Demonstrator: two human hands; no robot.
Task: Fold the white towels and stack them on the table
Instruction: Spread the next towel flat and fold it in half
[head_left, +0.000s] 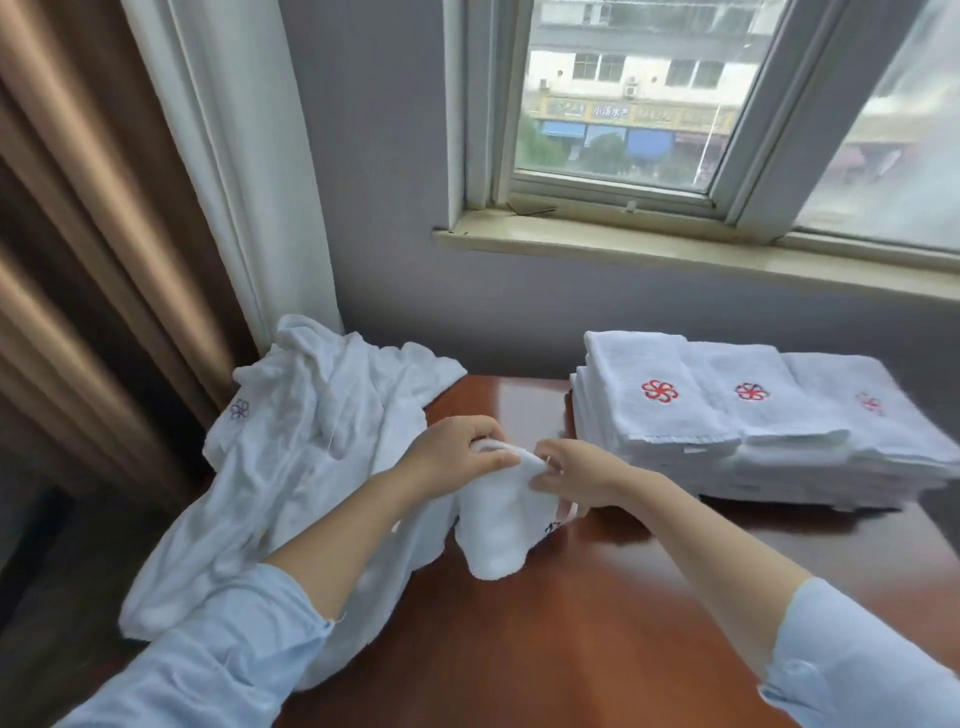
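1. The left hand (457, 457) reaches in from the lower left, its forearm crossing the loose heap. Its fingers (488, 431) curl over the top edge of a white towel (498, 535), and the thumb lies along that edge, gripping the cloth.
2. The right hand (576, 478) comes in from the lower right with the wrist bent inward. Its fingers pinch the same top edge, just beside the left hand.
3. The towel hangs bunched below the two hands, over the near-left part of the brown table (571, 634). Its lower end seems to touch the surface, though the blur makes this unsure.
4. A heap of unfolded towels (311, 441) lies on the table's left side and spills over the edge. The left forearm covers part of it.
5. A stack of folded towels (753, 436) sits at the far right of the table, well apart from the hands, with red flower marks on top. Its right end is cut off by the frame.
6. A dark mark shows on the held towel by the right wrist, mostly hidden and too small to read.
7. The light blue sleeves (218, 654) run out of view at the bottom.
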